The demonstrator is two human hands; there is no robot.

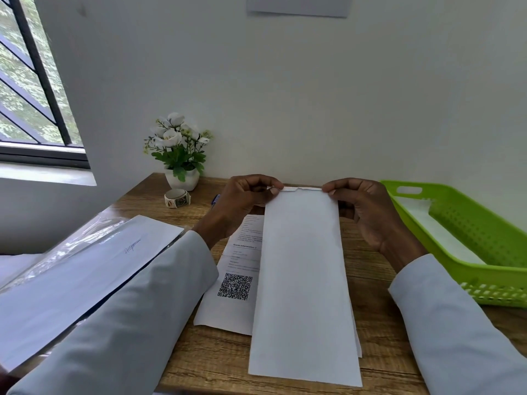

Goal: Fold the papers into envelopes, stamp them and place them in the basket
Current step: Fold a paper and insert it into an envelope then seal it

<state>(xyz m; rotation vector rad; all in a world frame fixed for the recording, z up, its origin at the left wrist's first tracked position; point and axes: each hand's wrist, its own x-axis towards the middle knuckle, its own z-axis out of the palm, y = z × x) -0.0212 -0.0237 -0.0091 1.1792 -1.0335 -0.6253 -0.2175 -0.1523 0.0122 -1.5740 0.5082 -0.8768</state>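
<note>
Currently your folded paper (pixel 303 280) lies lengthwise at the centre of the wooden desk (pixel 379 317), a long narrow strip running from the near edge toward the wall. Your left hand (pixel 245 201) and right hand (pixel 362 212) each pinch one far corner between thumb and fingers, probably to keep the layers aligned while a thin flap is turned over along that edge. The strip partly covers a printed sheet (pixel 231 283) bearing a QR code, just left of it. Right of your work sits the green basket (pixel 467 269), near enough for drop-off; it holds something white, seemingly a finished envelope. Left, under your sleeve, a stack of sheets (pixel 71 280) waits in a clear wrapper. A sticker roll (pixel 177 198), likely the stamps, stands before the flower pot (pixel 182 178). Folding stage; stamping not yet begun.
</note>
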